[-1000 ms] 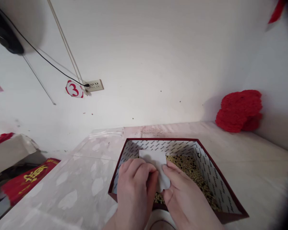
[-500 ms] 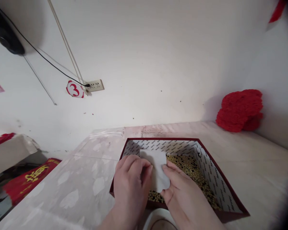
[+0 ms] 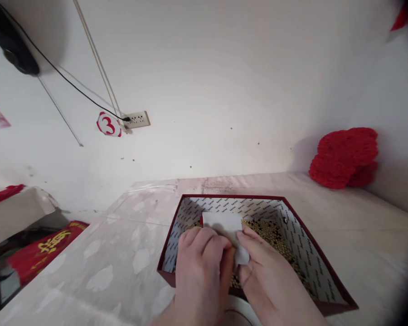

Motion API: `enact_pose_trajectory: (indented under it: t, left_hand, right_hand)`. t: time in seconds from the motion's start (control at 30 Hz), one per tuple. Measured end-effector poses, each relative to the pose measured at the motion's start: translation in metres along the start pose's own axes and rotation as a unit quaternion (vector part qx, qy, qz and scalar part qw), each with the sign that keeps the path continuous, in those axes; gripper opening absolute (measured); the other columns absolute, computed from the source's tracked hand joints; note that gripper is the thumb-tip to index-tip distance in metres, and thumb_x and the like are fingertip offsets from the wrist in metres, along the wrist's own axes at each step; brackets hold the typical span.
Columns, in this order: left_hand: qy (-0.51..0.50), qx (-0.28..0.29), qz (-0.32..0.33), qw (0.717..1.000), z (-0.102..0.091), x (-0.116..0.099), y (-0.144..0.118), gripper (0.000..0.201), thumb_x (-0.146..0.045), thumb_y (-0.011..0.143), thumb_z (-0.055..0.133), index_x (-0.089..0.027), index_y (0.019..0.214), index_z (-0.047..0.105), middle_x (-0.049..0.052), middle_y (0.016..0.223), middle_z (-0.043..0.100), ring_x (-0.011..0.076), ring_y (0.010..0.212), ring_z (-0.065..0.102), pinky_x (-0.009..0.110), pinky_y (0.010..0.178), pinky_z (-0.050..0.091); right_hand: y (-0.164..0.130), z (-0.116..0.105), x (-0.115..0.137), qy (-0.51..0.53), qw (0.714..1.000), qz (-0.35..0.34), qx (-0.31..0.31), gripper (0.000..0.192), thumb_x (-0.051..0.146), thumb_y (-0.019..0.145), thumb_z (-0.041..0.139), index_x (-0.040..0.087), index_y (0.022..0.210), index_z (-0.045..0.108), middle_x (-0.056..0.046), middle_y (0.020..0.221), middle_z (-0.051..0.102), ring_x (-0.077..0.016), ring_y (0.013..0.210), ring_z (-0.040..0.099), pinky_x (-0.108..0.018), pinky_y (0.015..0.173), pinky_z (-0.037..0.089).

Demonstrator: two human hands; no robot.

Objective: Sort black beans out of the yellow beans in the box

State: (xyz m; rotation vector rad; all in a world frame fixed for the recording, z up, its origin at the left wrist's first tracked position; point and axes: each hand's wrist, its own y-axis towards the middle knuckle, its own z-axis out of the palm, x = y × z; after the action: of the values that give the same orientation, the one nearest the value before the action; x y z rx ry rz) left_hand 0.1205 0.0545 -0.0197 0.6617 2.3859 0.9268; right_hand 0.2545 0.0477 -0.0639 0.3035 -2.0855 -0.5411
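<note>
A white piece of paper or thin card [image 3: 222, 222] is held above an open dark-red box [image 3: 231, 196]. The fingers of my right hand [image 3: 267, 271] grip its right edge, thumb on one side. My left hand [image 3: 202, 267] is closed, its fingertips pinched together against the front of the card; what is between them is hidden. In the box lies a layer of small yellowish beans mixed with black ones [image 3: 270, 233]. A sliver of red shows at the card's left edge. Right in front of the box, partly behind my wrists, is a white dish [image 3: 240, 310].
The box stands on a pale patterned tablecloth [image 3: 122, 258]. A red fluffy bundle [image 3: 345, 158] sits at the back right against the wall. A power socket [image 3: 139, 119] with a black cable is on the wall. A red bag [image 3: 47, 246] lies low at the left.
My left hand has moved right across the front of the card, covering more of its lower part. The view has shifted slightly; my right hand keeps its grip on the edge.
</note>
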Motion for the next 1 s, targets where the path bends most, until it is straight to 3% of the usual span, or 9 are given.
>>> enact_pose_trajectory:
  t: [0.2,0.4,0.53,0.63,0.7,0.77,0.9,1.0]
  left_hand:
    - [0.028,-0.016,-0.015,0.999,-0.002,0.012,0.003,0.012,-0.013,0.081,0.054,-0.018,0.071,0.056,0.002,0.071,0.057,0.018,0.069,0.051,0.033,0.067,0.039]
    - [-0.025,0.005,-0.037,0.999,-0.008,0.013,0.005,0.013,-0.011,0.077,0.054,-0.019,0.066,0.055,0.001,0.067,0.057,0.0165,0.067,0.053,0.03,0.066,0.04]
    - [-0.104,0.061,-0.054,0.991,-0.019,0.005,0.008,0.014,-0.007,0.071,0.055,-0.018,0.062,0.053,0.001,0.065,0.058,0.0142,0.067,0.056,0.025,0.062,0.041]
    - [-0.11,0.192,0.049,0.974,-0.014,0.003,0.002,0.014,-0.006,0.064,0.064,-0.017,0.057,0.058,0.0,0.06,0.06,0.0122,0.061,0.055,0.022,0.055,0.037]
    - [-0.057,0.297,0.168,0.938,-0.002,0.006,-0.008,0.018,-0.008,0.061,0.072,-0.017,0.051,0.06,-0.001,0.053,0.06,0.0109,0.053,0.052,0.023,0.048,0.031]
    - [0.018,0.347,0.246,0.905,0.014,0.011,-0.019,0.023,-0.012,0.059,0.079,-0.016,0.048,0.058,-0.001,0.05,0.061,0.0098,0.048,0.047,0.026,0.044,0.024]
    - [0.087,0.366,0.222,0.9,0.032,0.017,-0.032,0.023,-0.023,0.052,0.085,-0.017,0.052,0.062,-0.002,0.049,0.062,0.0118,0.05,0.048,0.028,0.043,0.015]
    - [0.06,0.36,0.218,0.905,0.023,0.015,-0.026,0.025,-0.023,0.051,0.085,-0.017,0.052,0.061,-0.002,0.051,0.063,0.011,0.049,0.048,0.028,0.043,0.014]
  right_hand:
    - [0.0,-0.013,-0.002,-0.065,0.997,-0.016,0.049,0.044,0.021,0.074,0.049,0.018,0.117,0.056,-0.012,0.126,0.057,-0.027,0.12,0.05,-0.044,0.101,0.04]
    - [0.004,-0.009,-0.005,-0.079,0.997,0.007,0.014,0.045,0.014,0.07,0.045,0.016,0.113,0.058,-0.013,0.126,0.057,-0.0275,0.116,0.054,-0.041,0.095,0.046]
    - [0.01,-0.014,-0.006,-0.092,0.995,-0.023,-0.001,0.044,0.013,0.071,0.045,0.017,0.112,0.058,-0.012,0.125,0.058,-0.0266,0.116,0.054,-0.042,0.098,0.043]
    - [0.015,-0.02,-0.006,-0.115,0.993,0.002,-0.019,0.045,0.01,0.069,0.043,0.02,0.11,0.059,-0.01,0.123,0.06,-0.0248,0.113,0.056,-0.042,0.099,0.043]
    - [0.018,-0.025,-0.004,-0.117,0.993,0.018,-0.013,0.044,0.011,0.069,0.044,0.019,0.109,0.059,-0.012,0.121,0.061,-0.0256,0.112,0.057,-0.042,0.097,0.044]
    - [0.02,-0.028,-0.003,-0.101,0.995,0.02,-0.003,0.042,0.014,0.072,0.044,0.019,0.111,0.058,-0.013,0.122,0.06,-0.0264,0.111,0.057,-0.041,0.095,0.046]
    - [0.023,-0.029,-0.002,-0.066,0.996,0.053,-0.023,0.042,0.018,0.071,0.045,0.02,0.112,0.056,-0.013,0.122,0.06,-0.0285,0.11,0.058,-0.045,0.095,0.045]
    - [0.025,-0.024,-0.006,-0.014,0.996,0.074,-0.036,0.04,0.017,0.07,0.046,0.023,0.107,0.06,-0.01,0.118,0.063,-0.0278,0.11,0.058,-0.045,0.097,0.043]
